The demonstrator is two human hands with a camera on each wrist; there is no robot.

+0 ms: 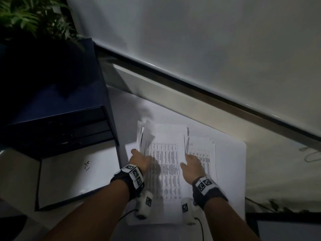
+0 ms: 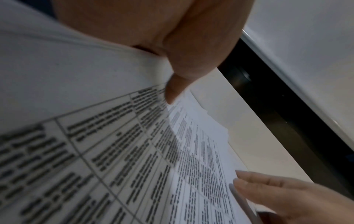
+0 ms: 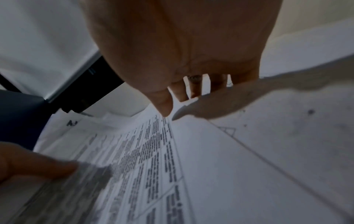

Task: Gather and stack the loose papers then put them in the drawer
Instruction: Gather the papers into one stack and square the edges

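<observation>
You are working low against a pale wall, on a light floor [image 1: 271,174] in dim light, with a dark blue drawer unit [image 1: 57,108] to your left and a plant [image 1: 33,16] above it. The unit's bottom drawer [image 1: 41,188] stands pulled out, with one white sheet [image 1: 74,173] already lying in it. The loose papers [image 1: 166,159], printed with tables, lie in a ragged pile just right of the drawer, edges fanned and several sheets lifted at the far left corner. Your left hand [image 1: 140,160] is at the pile's left edge, thumb on top of the printed page and fingers tucked under raised sheets, so it pinches a bundle. Your right hand [image 1: 192,165] works the right side: the wrist view shows its thumb pressing a page while the fingers slip beneath a lifted sheet, slightly spread. The pile is not yet squared, I judge. The risk from here is that you lift with only part of the stack caught; lower sheets would slide out and scatter, or the curled corners would fold and snag on the drawer's front wall.
</observation>
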